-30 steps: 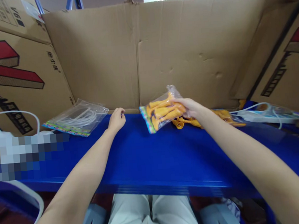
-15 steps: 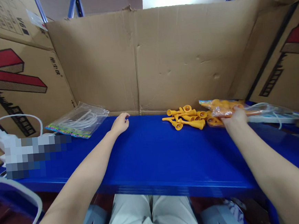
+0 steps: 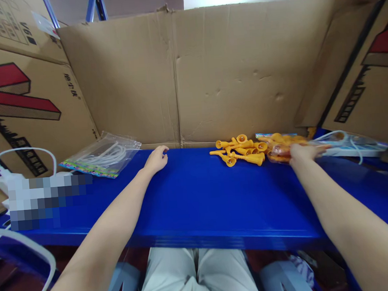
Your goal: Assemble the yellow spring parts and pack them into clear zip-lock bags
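Note:
My right hand (image 3: 302, 151) lies flat, fingers stretched out, on a clear bag of orange plastic pieces (image 3: 278, 147) at the right of the blue table (image 3: 198, 199). Beside it to the left lies a loose pile of orange trumpet-shaped pieces (image 3: 241, 150). My left hand (image 3: 156, 159) rests on the table near the back, fingers loosely curled, holding nothing. A clear zip bag with white cords (image 3: 102, 155) lies to its left, apart from the hand.
Cardboard sheets (image 3: 181, 74) wall the table at the back and both sides. A white power strip with cable (image 3: 349, 149) lies at the far right. White cables and a plug (image 3: 2, 178) sit at the left edge.
My right hand carried the bag of orange pieces from mid-table to the right, set it down past the loose pile, and now rests flat on it. The left hand stayed put.

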`<move>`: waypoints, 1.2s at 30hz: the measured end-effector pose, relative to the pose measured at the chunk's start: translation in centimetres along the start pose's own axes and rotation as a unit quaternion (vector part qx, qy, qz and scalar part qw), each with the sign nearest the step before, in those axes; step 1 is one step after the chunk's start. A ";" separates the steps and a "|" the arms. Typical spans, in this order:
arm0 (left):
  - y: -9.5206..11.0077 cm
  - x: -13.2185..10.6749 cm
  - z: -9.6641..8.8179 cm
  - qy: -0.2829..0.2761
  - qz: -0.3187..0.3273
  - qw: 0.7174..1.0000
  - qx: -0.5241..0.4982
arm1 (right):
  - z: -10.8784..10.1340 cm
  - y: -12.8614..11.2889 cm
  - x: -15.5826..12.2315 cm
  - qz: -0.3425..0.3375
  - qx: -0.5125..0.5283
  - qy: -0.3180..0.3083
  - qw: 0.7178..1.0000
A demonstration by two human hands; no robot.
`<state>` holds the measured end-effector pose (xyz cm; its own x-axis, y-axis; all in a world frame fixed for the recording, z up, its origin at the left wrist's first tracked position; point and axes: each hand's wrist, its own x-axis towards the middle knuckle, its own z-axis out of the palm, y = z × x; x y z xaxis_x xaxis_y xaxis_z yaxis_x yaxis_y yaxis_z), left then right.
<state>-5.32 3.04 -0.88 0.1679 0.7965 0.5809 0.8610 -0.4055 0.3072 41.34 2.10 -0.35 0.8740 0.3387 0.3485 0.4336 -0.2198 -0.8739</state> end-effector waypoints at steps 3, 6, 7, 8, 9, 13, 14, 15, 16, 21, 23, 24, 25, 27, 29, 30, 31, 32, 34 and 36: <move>0.1 0.0 0.0 -0.002 -0.003 1.000 -0.002 | -1.9 -1.4 -1.4 0.066 -0.077 0.013 0.995; 0.0 0.0 0.1 -0.003 -0.003 1.000 -0.007 | -3.1 -2.4 -2.9 -0.120 -0.143 -0.037 0.982; 0.0 0.0 0.1 -0.003 -0.002 1.000 -0.008 | -3.2 -2.5 -3.4 -0.166 -0.158 -0.068 0.971; -0.1 0.0 0.1 -0.004 -0.001 1.000 -0.008 | -3.1 -2.6 -3.7 -0.199 -0.175 -0.102 0.959; -0.1 0.0 0.1 -0.005 0.000 1.000 -0.008 | -3.0 -2.6 -3.9 -0.215 -0.195 -0.140 0.946; 0.0 0.0 0.1 -0.015 -0.005 1.000 -0.001 | -2.1 -1.9 -4.0 -0.229 -0.292 -0.249 0.895; 0.0 0.0 0.1 -0.018 -0.005 1.000 0.000 | -1.9 -1.7 -4.0 -0.235 -0.308 -0.253 0.887; 0.0 0.0 0.1 -0.019 -0.004 1.000 0.001 | -1.7 -1.4 -4.0 -0.243 -0.317 -0.247 0.883; 0.1 0.0 0.1 -0.020 -0.001 1.000 0.001 | -1.6 -1.2 -3.9 -0.254 -0.321 -0.234 0.882; 0.3 -0.1 0.1 -0.022 -0.001 1.000 0.002 | -1.4 -0.9 -3.9 -0.273 -0.323 -0.196 0.885; 0.4 -0.1 0.0 -0.023 -0.002 1.000 0.004 | -1.5 -1.0 -3.6 -0.264 -0.320 -0.199 0.887; 0.4 -0.1 0.0 -0.024 -0.002 1.000 0.006 | -1.6 -0.9 -3.4 -0.263 -0.315 -0.198 0.890; 0.4 -0.1 0.1 -0.024 -0.001 1.000 0.007 | -1.6 -0.8 -3.3 -0.267 -0.307 -0.194 0.892; 0.4 -0.1 0.1 -0.026 0.001 1.000 0.006 | -1.7 -0.6 -2.9 -0.279 -0.292 -0.186 0.896; 0.3 -0.1 0.2 -0.032 0.001 0.999 0.005 | -1.7 -0.3 -2.6 -0.290 -0.287 -0.179 0.895; 0.3 -0.1 0.2 -0.039 0.000 0.999 0.007 | -1.8 -0.2 -2.5 -0.293 -0.291 -0.175 0.894; 0.3 -0.1 0.2 -0.050 -0.001 0.999 0.012 | -1.8 -0.2 -2.6 -0.293 -0.299 -0.173 0.892; 0.3 -0.1 0.3 -0.065 -0.002 0.998 0.020 | -1.9 -0.3 -2.7 -0.292 -0.308 -0.172 0.889; 0.4 -0.1 0.3 -0.104 -0.008 0.993 0.047 | -2.2 -0.9 -3.2 -0.304 -0.321 -0.165 0.882; 0.6 -0.2 0.2 -0.137 -0.033 0.986 0.086 | -2.5 -1.9 -4.2 -0.341 -0.314 -0.142 0.875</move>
<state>-4.74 2.72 -0.99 0.2128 0.9195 0.3306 0.9390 -0.2860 0.1910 37.41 -1.22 0.76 0.3135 0.7810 0.5402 0.9460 -0.3063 -0.1061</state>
